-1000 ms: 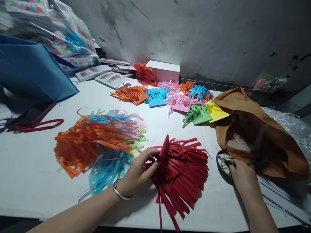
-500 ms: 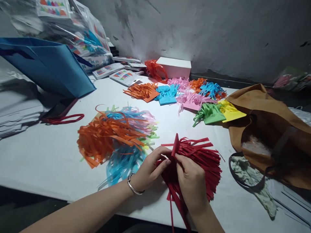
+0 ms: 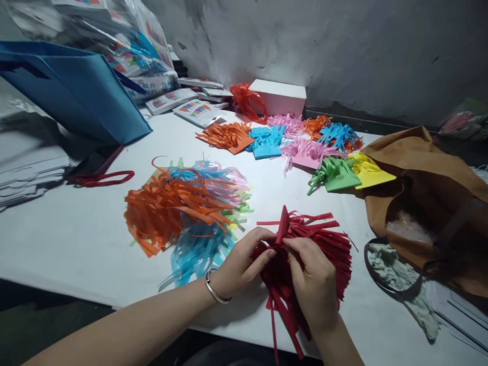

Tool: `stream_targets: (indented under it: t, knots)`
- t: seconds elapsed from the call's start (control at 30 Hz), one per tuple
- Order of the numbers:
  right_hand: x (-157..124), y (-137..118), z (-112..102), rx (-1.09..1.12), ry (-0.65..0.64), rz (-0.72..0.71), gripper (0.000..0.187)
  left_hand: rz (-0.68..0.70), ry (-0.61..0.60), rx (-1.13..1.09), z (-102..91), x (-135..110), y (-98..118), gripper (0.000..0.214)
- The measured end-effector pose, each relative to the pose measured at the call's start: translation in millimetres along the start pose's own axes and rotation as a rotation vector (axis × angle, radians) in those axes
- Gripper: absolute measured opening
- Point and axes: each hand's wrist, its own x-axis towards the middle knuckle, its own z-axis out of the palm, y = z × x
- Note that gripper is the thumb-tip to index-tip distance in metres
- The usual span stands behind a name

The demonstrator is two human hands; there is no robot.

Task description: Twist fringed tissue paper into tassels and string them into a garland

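A dark red bundle of fringed paper strips lies at the table's front, its strips fanned to the right and hanging toward me. My left hand, with a silver bangle at the wrist, pinches the bundle's uncut band from the left. From the right, my right hand grips the same band with thumb and fingers. The band's rolled end sticks up between the hands. Just left of my left hand lies a heap of orange fringed paper, with blue fringe below it and pink and green strips beside it.
Folded fringe pieces in orange, blue, pink, green and yellow lie farther back. A blue bag stands left, a brown bag right. Printed packets and a white box stand by the wall.
Both hands and the red bundle sit slightly farther right in view, and the whole view has shifted a little. The fingers have moved slightly on the band; both hands keep their grip.
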Motion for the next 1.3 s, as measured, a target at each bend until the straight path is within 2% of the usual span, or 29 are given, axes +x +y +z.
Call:
stream_targets:
  t: [0.1,0.2,0.4,0.53,0.6,0.67,0.7,0.77,0.83,0.93,1.03,1.17,1.3]
  knots:
    - [3,-1,0,0.026,0.008,-0.01,0.02,0.011,0.007,0.011,-0.2,-1,0,0.024]
    - [5,0,-3,0.04,-0.01,0.032,0.014,-0.009,0.007,-0.026,-0.6,-1,1,0.023]
    - [2,-1,-5,0.107,-0.085,0.129,0.014,-0.014,0.013,-0.053,-1.5,1,3,0.022]
    - [-6,11,-22,0.115,-0.109,0.199,0.017,-0.013,0.032,-0.043,-3.0,2,4,0.023]
    - [-11,30,-44,-0.051,0.021,0.266,0.02,-0.018,0.031,-0.027,-3.8,2,4,0.023]
    - [-18,55,-73,-0.384,0.189,0.374,0.022,-0.013,0.022,-0.011,-4.2,2,3,0.023]
    - [-21,68,-89,-0.593,0.215,0.45,0.024,-0.01,0.017,-0.005,-4.2,2,3,0.023]
    - [-27,94,-116,-0.935,0.078,0.651,0.029,-0.003,0.006,0.005,-3.3,3,3,0.023]
    - [-31,114,-134,-1.043,-0.091,0.745,0.028,0.0,-0.007,0.006,-1.9,3,2,0.023]
    - [-32,134,-146,-0.972,-0.226,0.687,0.016,0.001,-0.023,-0.015,-0.2,4,2,0.023]
    - [-33,143,-153,-0.898,-0.273,0.622,0.023,-0.009,-0.018,-0.014,-0.2,5,2,0.021]
    - [-42,146,-158,-0.87,-0.249,0.604,0.023,-0.019,-0.008,0.03,-0.7,5,2,0.021]
    - [-46,148,-152,-0.943,-0.167,0.611,0.02,-0.026,-0.023,0.025,-0.2,5,3,0.02]
